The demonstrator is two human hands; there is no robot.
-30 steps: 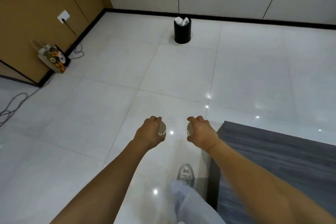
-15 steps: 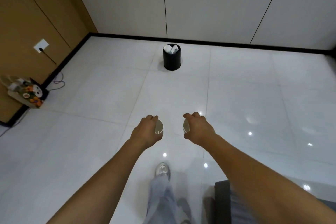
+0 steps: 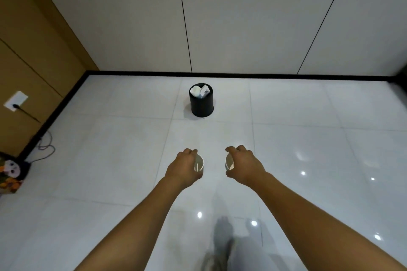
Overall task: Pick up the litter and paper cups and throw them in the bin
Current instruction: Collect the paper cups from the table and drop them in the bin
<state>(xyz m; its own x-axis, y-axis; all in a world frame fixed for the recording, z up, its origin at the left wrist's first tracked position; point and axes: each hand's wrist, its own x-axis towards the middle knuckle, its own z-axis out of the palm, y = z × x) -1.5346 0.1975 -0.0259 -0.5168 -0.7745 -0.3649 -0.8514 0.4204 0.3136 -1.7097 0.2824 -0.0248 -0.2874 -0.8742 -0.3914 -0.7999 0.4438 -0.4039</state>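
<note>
While both arms reach forward at the lower middle of the frame, the left hand (image 3: 184, 167) curls around a paper cup (image 3: 198, 165) and the right hand (image 3: 245, 166) curls around a second cup (image 3: 229, 162). Well ahead, at upper centre, the black bin (image 3: 201, 103) stands on the white tiled floor (image 3: 110, 149), white litter (image 3: 200, 91) showing at its rim.

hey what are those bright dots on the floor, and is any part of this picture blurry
Head view: the dots are ceiling-light glare on the glossy floor tiles; the leg and shoe at the bottom edge are motion-blurred; the hands, cups and black bin stay fairly sharp; wall seams splay outward from wide-angle distortion.
</note>
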